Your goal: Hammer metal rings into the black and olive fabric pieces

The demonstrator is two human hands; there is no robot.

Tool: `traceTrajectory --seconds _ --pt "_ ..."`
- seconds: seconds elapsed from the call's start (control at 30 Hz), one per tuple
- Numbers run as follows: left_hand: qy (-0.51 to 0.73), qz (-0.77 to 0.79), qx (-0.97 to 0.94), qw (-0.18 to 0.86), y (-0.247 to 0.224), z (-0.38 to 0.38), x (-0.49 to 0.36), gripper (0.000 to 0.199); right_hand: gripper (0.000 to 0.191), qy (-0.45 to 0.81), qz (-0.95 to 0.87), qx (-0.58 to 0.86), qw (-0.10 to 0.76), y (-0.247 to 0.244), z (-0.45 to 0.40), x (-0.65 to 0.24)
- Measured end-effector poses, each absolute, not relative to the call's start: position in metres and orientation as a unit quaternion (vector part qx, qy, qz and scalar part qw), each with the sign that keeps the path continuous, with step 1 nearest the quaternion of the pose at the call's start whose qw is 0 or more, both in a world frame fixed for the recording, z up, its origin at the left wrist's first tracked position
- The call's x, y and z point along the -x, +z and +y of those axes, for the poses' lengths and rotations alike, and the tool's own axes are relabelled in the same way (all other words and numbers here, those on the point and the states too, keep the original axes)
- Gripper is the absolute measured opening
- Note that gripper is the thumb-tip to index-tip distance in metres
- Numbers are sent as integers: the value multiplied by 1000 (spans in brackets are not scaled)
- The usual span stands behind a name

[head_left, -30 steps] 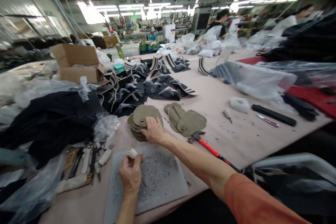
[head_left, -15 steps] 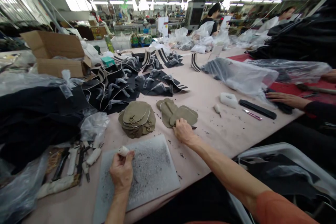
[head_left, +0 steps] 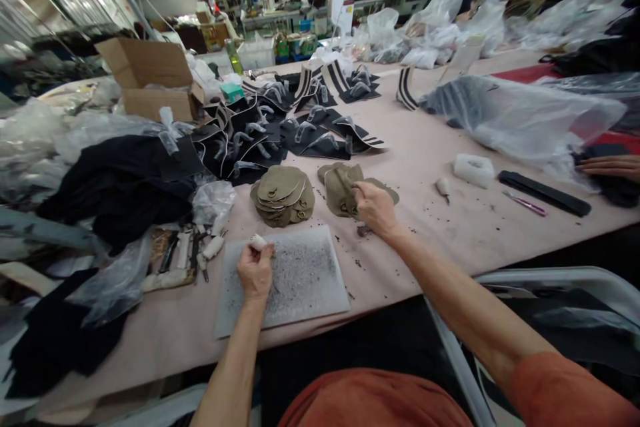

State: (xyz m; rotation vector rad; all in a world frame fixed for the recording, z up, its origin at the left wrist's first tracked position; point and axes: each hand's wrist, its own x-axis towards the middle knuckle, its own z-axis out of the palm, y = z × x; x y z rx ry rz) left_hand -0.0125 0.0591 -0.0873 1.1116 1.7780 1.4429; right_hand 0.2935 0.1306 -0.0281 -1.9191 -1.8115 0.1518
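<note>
My left hand (head_left: 256, 271) is closed around a small white-wrapped tool (head_left: 258, 241) above a translucent board (head_left: 305, 287) strewn with dark specks. My right hand (head_left: 373, 205) pinches the edge of an olive fabric piece (head_left: 343, 187), which is partly lifted and shows metal rings near its lower edge. Another olive piece (head_left: 389, 192) lies partly behind my right hand. To the left of these sits a stack of olive pieces (head_left: 281, 193) with small rings.
Black pieces with striped bands (head_left: 320, 130) lie behind the olive ones. Tools (head_left: 183, 250) and dark cloth (head_left: 120, 180) are at left. At right are a white roll (head_left: 473, 170), black strip (head_left: 545, 193) and another person's hand (head_left: 613, 167). A bin (head_left: 550, 273) stands below.
The view has tilted down and shifted left. My right hand has raised the edge of an olive piece that lay flat before. My left hand still holds the white-wrapped tool over the board.
</note>
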Motion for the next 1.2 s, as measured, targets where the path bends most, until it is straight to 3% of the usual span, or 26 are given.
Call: traceTrajectory --seconds 0.23,0.47,0.7,1.0,1.2 --pt "526 676 -437 274 -82 55 12 35 28 70 -843 519 125 -63 47 -217" --pt "538 662 -434 290 -83 56 11 35 36 89 -839 482 236 -98 39 -229" --pt "539 662 -434 288 -90 53 16 35 36 88 -832 475 273 -100 33 -229" --pt "550 454 -444 542 -57 72 -52 48 38 78 -797 552 233 -88 15 -219" --pt "496 440 -458 592 -82 86 -73 45 24 76 -795 572 188 -82 9 -219"
